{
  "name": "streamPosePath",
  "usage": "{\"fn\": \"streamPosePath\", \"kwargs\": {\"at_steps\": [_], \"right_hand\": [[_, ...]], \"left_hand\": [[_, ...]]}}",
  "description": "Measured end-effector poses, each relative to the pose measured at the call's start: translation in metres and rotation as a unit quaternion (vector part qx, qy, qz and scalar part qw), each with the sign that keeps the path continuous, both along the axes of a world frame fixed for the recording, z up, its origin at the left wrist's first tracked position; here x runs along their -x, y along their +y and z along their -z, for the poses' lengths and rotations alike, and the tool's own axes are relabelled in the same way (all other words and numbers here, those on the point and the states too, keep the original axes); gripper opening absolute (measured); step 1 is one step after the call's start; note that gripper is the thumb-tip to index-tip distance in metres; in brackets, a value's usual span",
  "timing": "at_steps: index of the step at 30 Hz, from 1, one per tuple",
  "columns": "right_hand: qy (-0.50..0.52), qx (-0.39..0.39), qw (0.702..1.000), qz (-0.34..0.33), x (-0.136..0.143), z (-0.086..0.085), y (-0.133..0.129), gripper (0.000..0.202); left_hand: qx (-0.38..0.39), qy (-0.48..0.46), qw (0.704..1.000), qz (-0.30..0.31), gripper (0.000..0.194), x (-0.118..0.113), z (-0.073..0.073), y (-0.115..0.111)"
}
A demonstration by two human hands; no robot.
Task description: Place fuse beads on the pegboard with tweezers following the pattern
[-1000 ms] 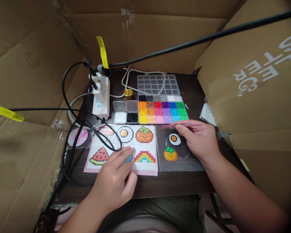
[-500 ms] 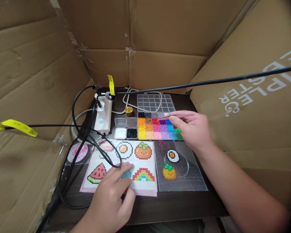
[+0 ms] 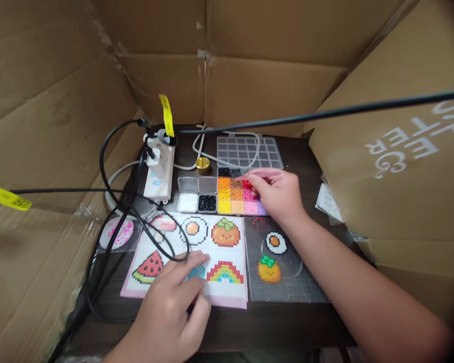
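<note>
My right hand (image 3: pixel 280 195) pinches a pair of pink tweezers (image 3: pixel 264 173) over the divided bead box (image 3: pixel 229 214). The tweezer tips are at the brown beads (image 3: pixel 235 183); whether a bead is between them is too small to tell. My left hand (image 3: pixel 172 305) lies on the pattern sheet (image 3: pixel 227 296), index finger stretched beside the rainbow picture (image 3: pixel 225 273), holding nothing. To the sheet's right, a clear pegboard (image 3: pixel 287 295) carries a fried-egg bead piece (image 3: pixel 276 243), an orange persimmon bead piece (image 3: pixel 268 271) and a short red bead arc (image 3: pixel 258 220).
Small boxes of white beads (image 3: pixel 188 202) and black beads (image 3: pixel 207 202) stand open left of the bead box. A gold cup (image 3: pixel 203 165) and a white power strip (image 3: pixel 159 176) sit behind. Black cables (image 3: pixel 94 272) loop over the sheet. Cardboard walls (image 3: pixel 272 96) surround the table.
My right hand has moved left with the tweezers, their tips going from the red beads to the brown ones. The view has shifted slightly; my left hand stays on the sheet.
</note>
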State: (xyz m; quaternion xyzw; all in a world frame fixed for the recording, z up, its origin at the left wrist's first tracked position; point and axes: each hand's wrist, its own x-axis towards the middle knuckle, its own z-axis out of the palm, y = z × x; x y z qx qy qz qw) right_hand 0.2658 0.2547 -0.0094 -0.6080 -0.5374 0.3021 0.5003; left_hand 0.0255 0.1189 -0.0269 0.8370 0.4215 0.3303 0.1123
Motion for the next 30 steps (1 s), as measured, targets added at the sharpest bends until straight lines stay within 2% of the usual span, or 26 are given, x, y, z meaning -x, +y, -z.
{"fn": "streamPosePath", "kwargs": {"at_steps": [5, 12, 19, 30], "right_hand": [[0.017, -0.012, 1.000, 0.018, -0.003, 0.004, -0.002, 0.010], [0.030, -0.010, 0.999, 0.010, -0.003, 0.004, -0.005, 0.008], [0.016, -0.001, 1.000, -0.004, 0.001, 0.007, -0.001, 0.013], [0.008, 0.024, 1.000, 0.005, 0.004, 0.001, 0.000, 0.015]], "left_hand": [[0.015, 0.000, 1.000, 0.011, 0.020, 0.000, 0.000, -0.002], [0.013, 0.001, 1.000, 0.010, 0.020, -0.001, 0.000, -0.002], [0.065, -0.008, 0.998, -0.022, 0.024, -0.002, -0.003, -0.001], [-0.052, 0.017, 0.998, -0.006, 0.026, 0.000, 0.000, 0.012]]}}
